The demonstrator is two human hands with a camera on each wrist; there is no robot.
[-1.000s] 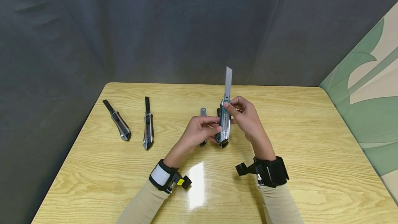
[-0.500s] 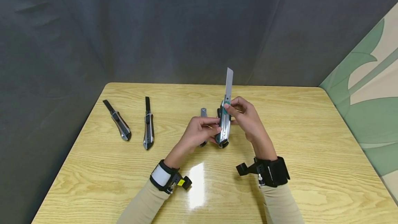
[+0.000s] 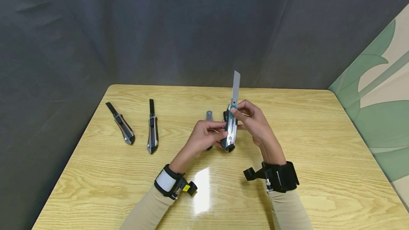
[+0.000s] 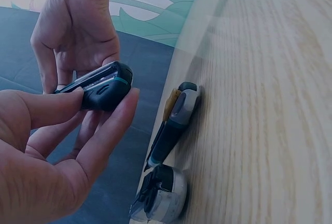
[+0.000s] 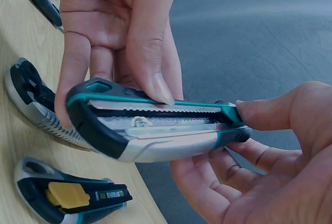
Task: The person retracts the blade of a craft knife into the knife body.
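Observation:
Above the table, both hands hold a silver and teal utility knife (image 3: 232, 127) (image 5: 161, 130), its long bare blade (image 3: 235, 86) pointing away from the person. The left hand (image 3: 206, 134) (image 4: 57, 156) pinches the rear part of the handle between thumb and fingers. The right hand (image 3: 257, 123) (image 5: 290, 167) grips the front end, with its thumb on the teal slider (image 5: 231, 113). Below lies a knife with a yellow part (image 5: 70, 195) in the right wrist view. Another grey knife (image 3: 209, 115) is partly hidden behind the left hand.
Two knives with dark blades lie at the left of the wooden table (image 3: 319, 144): one slanted (image 3: 124, 129), one nearly straight (image 3: 153, 134). A dark curtain (image 3: 191, 31) hangs behind, and a leaf-patterned panel (image 3: 383, 116) stands at the right.
The blade tip has come slightly nearer the person, as the right thumb and slider shifted slightly down along the handle. The left hand has barely moved; the knives on the table stay put.

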